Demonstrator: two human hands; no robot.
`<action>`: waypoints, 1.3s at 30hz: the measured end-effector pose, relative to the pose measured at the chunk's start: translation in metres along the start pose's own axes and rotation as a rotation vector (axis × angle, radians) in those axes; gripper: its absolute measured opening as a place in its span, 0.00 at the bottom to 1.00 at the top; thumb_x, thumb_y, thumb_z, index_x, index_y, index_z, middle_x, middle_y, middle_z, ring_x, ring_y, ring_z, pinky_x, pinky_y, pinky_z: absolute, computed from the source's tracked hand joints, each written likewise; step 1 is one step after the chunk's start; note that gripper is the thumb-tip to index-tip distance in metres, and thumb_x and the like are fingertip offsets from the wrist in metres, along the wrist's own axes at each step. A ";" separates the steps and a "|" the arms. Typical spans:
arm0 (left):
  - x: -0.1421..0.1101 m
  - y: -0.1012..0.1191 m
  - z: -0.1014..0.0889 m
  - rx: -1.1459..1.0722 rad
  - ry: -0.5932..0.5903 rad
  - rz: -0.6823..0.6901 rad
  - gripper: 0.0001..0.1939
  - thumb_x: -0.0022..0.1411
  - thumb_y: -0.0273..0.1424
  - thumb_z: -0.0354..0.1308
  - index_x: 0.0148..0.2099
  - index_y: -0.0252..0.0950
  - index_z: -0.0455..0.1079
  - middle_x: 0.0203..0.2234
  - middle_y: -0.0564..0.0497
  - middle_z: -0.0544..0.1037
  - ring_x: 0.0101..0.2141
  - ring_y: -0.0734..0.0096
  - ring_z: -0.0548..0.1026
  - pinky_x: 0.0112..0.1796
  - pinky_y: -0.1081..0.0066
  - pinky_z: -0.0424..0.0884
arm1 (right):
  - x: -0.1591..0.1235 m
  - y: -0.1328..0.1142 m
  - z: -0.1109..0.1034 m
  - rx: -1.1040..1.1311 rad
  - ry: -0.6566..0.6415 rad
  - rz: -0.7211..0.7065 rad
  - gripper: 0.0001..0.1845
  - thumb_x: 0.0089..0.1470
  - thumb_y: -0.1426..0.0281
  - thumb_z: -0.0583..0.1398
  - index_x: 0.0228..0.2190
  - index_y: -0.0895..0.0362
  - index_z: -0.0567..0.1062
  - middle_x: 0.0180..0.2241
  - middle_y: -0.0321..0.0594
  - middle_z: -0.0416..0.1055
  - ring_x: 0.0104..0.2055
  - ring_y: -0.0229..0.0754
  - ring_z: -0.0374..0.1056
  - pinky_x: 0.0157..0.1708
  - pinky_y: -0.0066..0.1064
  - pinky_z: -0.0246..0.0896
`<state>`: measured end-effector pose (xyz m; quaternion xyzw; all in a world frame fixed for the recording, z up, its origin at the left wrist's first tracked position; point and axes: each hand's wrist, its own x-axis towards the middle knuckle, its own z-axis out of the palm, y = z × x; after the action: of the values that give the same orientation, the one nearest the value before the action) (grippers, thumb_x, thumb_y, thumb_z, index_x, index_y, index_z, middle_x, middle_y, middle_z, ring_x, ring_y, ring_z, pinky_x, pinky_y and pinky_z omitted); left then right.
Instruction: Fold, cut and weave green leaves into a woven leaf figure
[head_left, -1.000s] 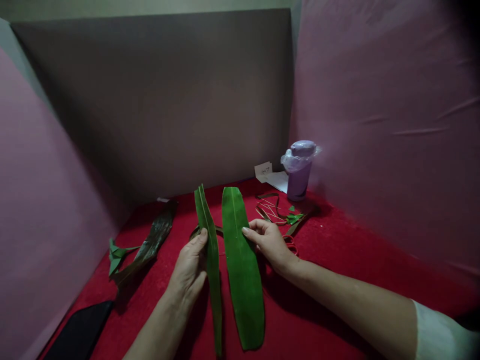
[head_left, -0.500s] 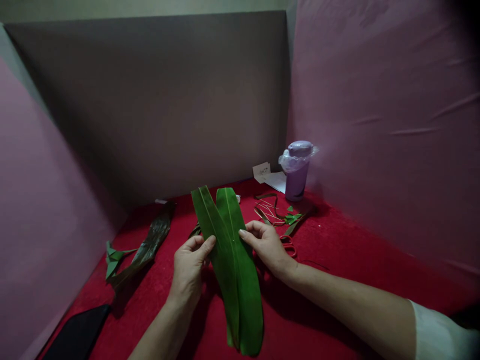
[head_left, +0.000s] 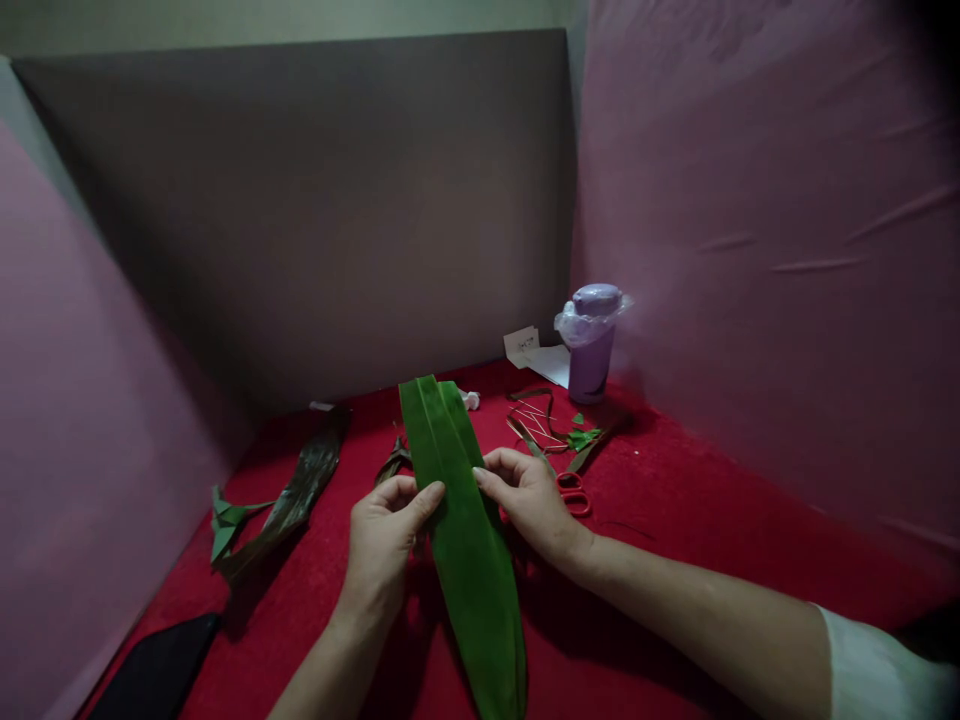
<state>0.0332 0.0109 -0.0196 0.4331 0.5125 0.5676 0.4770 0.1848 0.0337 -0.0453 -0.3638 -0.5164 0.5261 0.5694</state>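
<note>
Two long green leaves (head_left: 469, 540) lie one over the other, held up above the red cloth in the middle of the head view. The front leaf covers most of the back one, whose top shows at its right. My left hand (head_left: 386, 540) pinches the left edge, thumb in front and fingers behind. On the right edge my right hand (head_left: 529, 500) grips with thumb and bent fingers. Red-handled scissors (head_left: 574, 494) lie just beyond my right hand, their blades partly hidden. Behind my left hand is a dark dried strip (head_left: 393, 460).
A purple tumbler (head_left: 590, 365) wrapped in clear plastic stands at the back right beside white papers (head_left: 546, 362). Thin sticks (head_left: 538, 425) and leaf scraps (head_left: 582, 438) lie before it. At left are a dark dried leaf (head_left: 300, 490), a folded green leaf piece (head_left: 229, 522) and a black flat object (head_left: 157, 668).
The two leaves were spread in a V at the top; now they overlap almost fully. My hands have come slightly closer together, both still holding the leaves.
</note>
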 end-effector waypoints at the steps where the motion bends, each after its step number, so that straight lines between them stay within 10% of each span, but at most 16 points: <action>1: 0.000 -0.001 0.001 0.007 0.010 0.001 0.14 0.39 0.35 0.70 0.22 0.32 0.69 0.13 0.56 0.70 0.12 0.82 0.62 0.12 0.81 0.55 | 0.000 0.001 0.000 0.025 -0.011 0.015 0.14 0.44 0.59 0.63 0.23 0.58 0.71 0.23 0.34 0.69 0.25 0.35 0.63 0.27 0.27 0.58; 39: 0.003 -0.017 0.004 0.015 0.106 0.114 0.20 0.42 0.32 0.68 0.35 0.38 0.61 0.20 0.59 0.72 0.21 0.74 0.72 0.23 0.76 0.68 | -0.004 0.004 0.003 0.072 -0.119 0.044 0.16 0.46 0.57 0.62 0.27 0.58 0.71 0.21 0.32 0.64 0.22 0.31 0.55 0.20 0.23 0.49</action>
<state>0.0379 0.0152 -0.0361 0.4344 0.5157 0.6123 0.4127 0.1811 0.0299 -0.0498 -0.3225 -0.5220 0.5776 0.5385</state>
